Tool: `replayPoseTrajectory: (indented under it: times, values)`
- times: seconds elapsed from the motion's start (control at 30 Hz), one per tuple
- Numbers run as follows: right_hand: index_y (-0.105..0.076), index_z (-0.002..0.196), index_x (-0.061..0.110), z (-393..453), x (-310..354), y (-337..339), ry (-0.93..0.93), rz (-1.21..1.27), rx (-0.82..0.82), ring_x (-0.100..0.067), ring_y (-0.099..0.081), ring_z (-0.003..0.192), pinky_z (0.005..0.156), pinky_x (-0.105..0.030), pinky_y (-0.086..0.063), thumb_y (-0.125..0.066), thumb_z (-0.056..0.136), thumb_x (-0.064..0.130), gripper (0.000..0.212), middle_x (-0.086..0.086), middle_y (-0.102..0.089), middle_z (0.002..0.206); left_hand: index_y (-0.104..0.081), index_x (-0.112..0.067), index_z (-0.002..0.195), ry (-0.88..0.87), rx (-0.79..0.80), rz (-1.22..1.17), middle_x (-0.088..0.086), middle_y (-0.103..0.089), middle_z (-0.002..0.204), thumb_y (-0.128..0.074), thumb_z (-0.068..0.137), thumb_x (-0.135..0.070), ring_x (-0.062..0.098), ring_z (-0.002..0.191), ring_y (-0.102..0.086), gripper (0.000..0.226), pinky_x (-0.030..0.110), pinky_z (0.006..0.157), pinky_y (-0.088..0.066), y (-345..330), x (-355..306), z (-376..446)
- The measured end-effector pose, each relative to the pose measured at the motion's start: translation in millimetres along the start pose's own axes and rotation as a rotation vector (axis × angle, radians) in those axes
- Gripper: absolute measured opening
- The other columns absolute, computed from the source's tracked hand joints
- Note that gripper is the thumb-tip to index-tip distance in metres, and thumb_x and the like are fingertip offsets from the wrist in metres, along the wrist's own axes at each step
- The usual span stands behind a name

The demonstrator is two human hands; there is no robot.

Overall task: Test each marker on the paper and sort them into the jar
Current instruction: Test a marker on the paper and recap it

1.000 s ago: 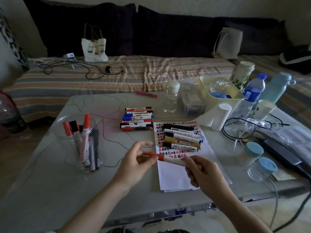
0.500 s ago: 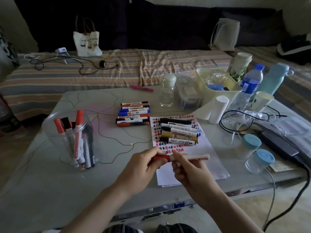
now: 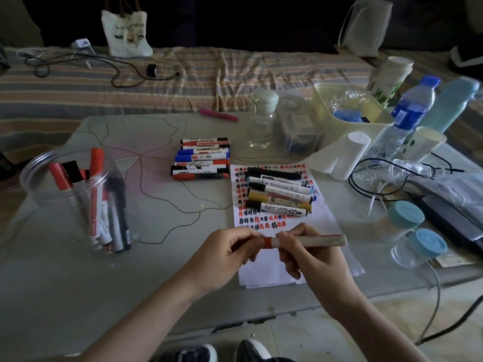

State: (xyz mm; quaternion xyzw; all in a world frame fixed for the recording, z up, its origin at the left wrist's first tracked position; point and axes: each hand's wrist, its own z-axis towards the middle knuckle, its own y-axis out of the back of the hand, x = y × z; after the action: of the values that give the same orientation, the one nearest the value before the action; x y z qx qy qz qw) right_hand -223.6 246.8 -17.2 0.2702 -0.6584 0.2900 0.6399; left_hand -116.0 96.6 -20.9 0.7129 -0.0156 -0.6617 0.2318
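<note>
Since a second earlier both hands had carried the red-capped white marker (image 3: 308, 241) from a tilt to lie level, crosswise over the near end of the white scribbled paper (image 3: 264, 273) on the grey bench (image 3: 65, 296). The clear plastic jar (image 3: 75, 197) stood well to the left. The right hand (image 3: 311, 259) gripped the barrel; the left hand (image 3: 230, 254) pinched the cap end, the nearer hand to the jar.
</note>
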Motion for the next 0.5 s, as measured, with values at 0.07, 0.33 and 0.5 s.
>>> replayPoseTrajectory:
  times: [0.07,0.33,0.5]
  values:
    - [-0.062,0.087,-0.004,2.6,-2.3,1.9,-0.083,0.092,0.000,-0.020,-0.052,0.058,0.050,-0.024,-0.045,-0.066,0.087,0.024,0.028,-0.010,-0.061,0.068,-0.069,-0.025,0.100,-0.024,-0.060,0.013,-0.015,-0.065,0.074,-0.058,0.091,-0.029,0.003,0.067,-0.058,0.015,0.015,0.064,-0.047,-0.6,1.4,3.9]
    - [-0.074,0.108,0.017,6.0,15.9,43.1,-0.283,-0.235,0.386,-0.015,-0.065,0.073,0.067,-0.025,-0.053,-0.063,0.086,0.032,0.029,-0.006,-0.075,0.092,-0.062,-0.029,0.105,-0.178,-0.036,0.339,-0.024,-0.056,0.090,-0.058,0.092,-0.030,-0.001,0.088,-0.055,0.013,0.010,0.073,-0.043,18.2,-3.6,-6.7]
    - [-0.067,0.088,0.038,4.0,28.1,18.1,0.133,-0.784,0.405,0.002,-0.058,0.061,0.058,-0.014,-0.043,-0.049,0.091,0.052,0.023,0.026,-0.061,0.064,-0.054,-0.024,0.113,-0.430,0.008,0.841,-0.014,-0.046,0.094,-0.043,0.098,-0.038,-0.003,0.080,-0.038,0.023,0.011,0.064,-0.035,10.4,-10.2,-7.4]
